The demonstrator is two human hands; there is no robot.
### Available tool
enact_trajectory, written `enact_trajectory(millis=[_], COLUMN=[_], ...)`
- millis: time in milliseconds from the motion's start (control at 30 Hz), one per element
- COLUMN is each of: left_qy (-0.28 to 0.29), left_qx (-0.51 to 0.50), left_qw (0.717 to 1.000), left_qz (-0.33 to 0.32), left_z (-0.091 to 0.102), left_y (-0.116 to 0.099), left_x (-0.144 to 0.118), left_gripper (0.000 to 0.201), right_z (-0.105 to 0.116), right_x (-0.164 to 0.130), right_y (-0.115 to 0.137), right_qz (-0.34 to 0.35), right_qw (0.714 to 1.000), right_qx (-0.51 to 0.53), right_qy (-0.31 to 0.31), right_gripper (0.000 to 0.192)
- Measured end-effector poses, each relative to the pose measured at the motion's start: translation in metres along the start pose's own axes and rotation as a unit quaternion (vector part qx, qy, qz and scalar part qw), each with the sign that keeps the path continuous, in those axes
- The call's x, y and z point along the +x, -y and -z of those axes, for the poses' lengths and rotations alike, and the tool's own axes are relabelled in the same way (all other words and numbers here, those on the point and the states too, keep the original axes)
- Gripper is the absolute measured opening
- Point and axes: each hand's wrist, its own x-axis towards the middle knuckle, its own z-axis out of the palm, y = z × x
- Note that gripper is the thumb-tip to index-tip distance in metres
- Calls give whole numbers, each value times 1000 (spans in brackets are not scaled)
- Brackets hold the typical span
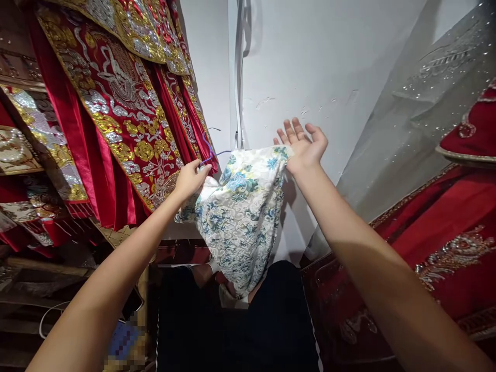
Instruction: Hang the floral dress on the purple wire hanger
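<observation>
Hanging along the far left, red garments point(116, 103) thick with gold and silver embroidery fill the rack from top to bottom. Just beside their lower edge, the left hand point(189, 181) is closed around a thin purple hanger point(209, 152), whose wire curves up from the fist. From that grip a white dress with a blue floral print point(240, 217) droops down in front of the pale wall point(310, 67), its lower end hanging near the person's dark trousers point(248, 320). At the top right corner of the dress, the right hand point(304, 144) is spread wide, fingers fanned and palm up, with the cloth resting against its heel. Further right, a sparkly grey veil point(411, 113) slopes down beside another red embroidered gown point(457, 243).
</observation>
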Motion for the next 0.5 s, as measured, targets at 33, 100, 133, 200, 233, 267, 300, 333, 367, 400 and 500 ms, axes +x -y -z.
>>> enact_trajectory(millis=[33,100,133,200,233,267,300,333,367,400,500], left_qy=[-9,-31,-43,-66,-72,-69,-58,-39,-15,13,92], left_qx=[0,-18,-34,-83,-115,-149,-182,-213,-237,-257,-322], left_qw=[1000,999,998,994,991,986,982,976,971,966,940], left_qz=[3,15,19,18,12,4,-5,-12,-18,-27,-68], left_z=[-2,-5,-6,-8,-8,-9,-9,-9,-8,-8,-5], left_y=[2,9,12,17,18,16,11,4,-5,-16,-56], left_x=[0,-2,-4,-11,-15,-19,-22,-26,-30,-33,-45], left_gripper=[38,38,37,32,30,30,30,31,33,35,44], right_z=[-7,-21,-27,-34,-36,-38,-41,-45,-50,-57,-85], right_x=[-4,-21,-31,-52,-60,-68,-74,-80,-86,-92,-115], right_y=[8,24,31,37,36,31,24,15,6,-2,-19], right_qz=[-4,-22,-35,-61,-69,-68,-57,-37,-10,22,117], right_qw=[1000,995,990,971,964,962,964,967,968,964,945], right_qx=[18,64,90,127,122,98,55,1,-55,-105,-196], right_qy=[14,68,106,194,227,247,254,252,246,243,236], right_gripper=[67,63,61,53,47,42,39,42,52,68,111])
